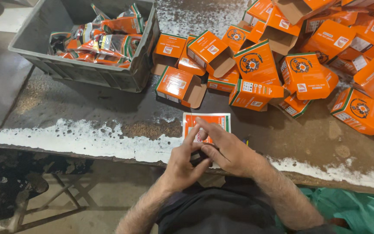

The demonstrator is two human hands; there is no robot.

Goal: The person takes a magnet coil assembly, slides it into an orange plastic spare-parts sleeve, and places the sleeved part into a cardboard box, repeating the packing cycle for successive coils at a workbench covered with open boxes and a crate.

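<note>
- Your left hand [182,167] sits closest to you, right at the table's near edge, index finger stretched forward onto the flat orange-and-white sachet [207,126] and the other fingers curled under its near end.
- Your right hand [226,149] comes in from the right and lies partly over the left, fingers pressed together and laid flat on the sachet's lower half. Looks like both hands are pinching that near end, but the thumbs are hidden, so I can't tell for sure.
- The sachet runs straight away from your fingertips, long axis pointing at the carton pile, far end free on the worn table [109,112].
- Nearest open orange carton [179,86] is just past the sachet's far edge, slightly left of your left fingertips.
- The grey crate [31,43] of foil packets is well off to the left.
</note>
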